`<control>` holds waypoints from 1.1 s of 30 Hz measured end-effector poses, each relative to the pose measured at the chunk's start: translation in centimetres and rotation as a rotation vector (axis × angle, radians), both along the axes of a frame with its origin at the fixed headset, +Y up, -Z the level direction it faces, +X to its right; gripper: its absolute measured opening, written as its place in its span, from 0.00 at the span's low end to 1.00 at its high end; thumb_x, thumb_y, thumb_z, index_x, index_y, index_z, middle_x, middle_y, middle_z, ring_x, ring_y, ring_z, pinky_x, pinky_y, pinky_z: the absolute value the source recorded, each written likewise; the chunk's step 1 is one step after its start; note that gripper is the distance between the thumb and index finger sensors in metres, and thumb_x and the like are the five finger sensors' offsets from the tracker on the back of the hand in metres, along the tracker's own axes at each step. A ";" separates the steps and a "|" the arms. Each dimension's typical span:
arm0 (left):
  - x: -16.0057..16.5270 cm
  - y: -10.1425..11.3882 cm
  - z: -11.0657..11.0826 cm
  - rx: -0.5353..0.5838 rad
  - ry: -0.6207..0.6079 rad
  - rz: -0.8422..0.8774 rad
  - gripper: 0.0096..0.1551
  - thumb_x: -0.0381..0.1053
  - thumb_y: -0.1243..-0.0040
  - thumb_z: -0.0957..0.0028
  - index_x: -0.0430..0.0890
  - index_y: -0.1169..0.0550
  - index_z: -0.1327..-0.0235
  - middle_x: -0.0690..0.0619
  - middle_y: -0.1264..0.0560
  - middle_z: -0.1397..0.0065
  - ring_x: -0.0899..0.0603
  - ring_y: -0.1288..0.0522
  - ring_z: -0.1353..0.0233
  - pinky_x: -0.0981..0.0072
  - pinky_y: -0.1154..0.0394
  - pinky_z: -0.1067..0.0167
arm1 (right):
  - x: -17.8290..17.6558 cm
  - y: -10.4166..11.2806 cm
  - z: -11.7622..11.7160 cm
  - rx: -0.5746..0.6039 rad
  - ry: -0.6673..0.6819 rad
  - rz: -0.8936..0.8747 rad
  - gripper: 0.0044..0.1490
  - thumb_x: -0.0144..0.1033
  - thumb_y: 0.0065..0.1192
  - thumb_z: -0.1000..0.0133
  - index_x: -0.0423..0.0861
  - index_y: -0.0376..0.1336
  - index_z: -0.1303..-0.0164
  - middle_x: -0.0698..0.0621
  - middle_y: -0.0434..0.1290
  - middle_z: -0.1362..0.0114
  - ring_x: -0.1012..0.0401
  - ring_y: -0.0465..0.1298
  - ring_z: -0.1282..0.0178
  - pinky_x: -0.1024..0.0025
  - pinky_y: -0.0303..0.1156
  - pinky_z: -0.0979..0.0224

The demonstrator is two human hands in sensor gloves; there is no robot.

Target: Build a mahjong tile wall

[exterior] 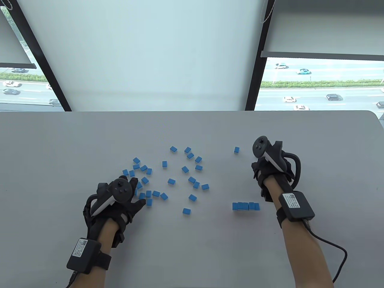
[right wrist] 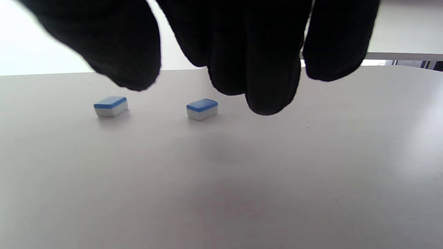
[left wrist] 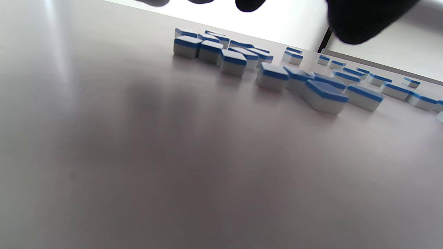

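Observation:
Many blue-backed white mahjong tiles (exterior: 171,181) lie scattered face down across the middle of the grey table (exterior: 192,246). A short row of several tiles (exterior: 245,206) stands side by side at the right front. My left hand (exterior: 136,192) hovers over the left cluster of tiles (left wrist: 272,76) with its fingers loosely spread and holds nothing. My right hand (exterior: 257,168) hangs above bare table beyond the row, near a lone tile (exterior: 236,150). Its fingers (right wrist: 270,79) droop relaxed and empty, with two loose tiles (right wrist: 202,109) lying ahead of them.
The table's far edge (exterior: 192,111) meets a window with lowered blinds. A cable (exterior: 333,246) trails from the right wrist unit across the front right of the table.

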State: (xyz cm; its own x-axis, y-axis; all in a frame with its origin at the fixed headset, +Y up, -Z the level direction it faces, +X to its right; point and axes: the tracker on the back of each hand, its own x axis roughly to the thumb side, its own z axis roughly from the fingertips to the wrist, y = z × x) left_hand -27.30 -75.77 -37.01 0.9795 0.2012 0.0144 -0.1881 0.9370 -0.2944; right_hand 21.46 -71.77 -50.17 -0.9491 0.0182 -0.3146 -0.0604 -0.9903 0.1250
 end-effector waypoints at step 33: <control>0.0 -0.5 -0.2 -0.018 -0.008 -0.006 0.52 0.74 0.50 0.54 0.57 0.49 0.19 0.48 0.55 0.14 0.28 0.53 0.18 0.21 0.59 0.34 | 0.5 5.4 6.2 0.150 0.171 0.042 0.37 0.42 0.72 0.52 0.52 0.61 0.32 0.55 0.76 0.44 0.56 0.82 0.55 0.54 0.78 0.44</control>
State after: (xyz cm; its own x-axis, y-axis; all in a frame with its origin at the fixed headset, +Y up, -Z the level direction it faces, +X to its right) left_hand -27.25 -76.31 -37.25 0.9805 0.1957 0.0185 -0.1802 0.9326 -0.3128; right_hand 21.97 -66.40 -43.93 -0.9892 0.0114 -0.1463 -0.0088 -0.9998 -0.0186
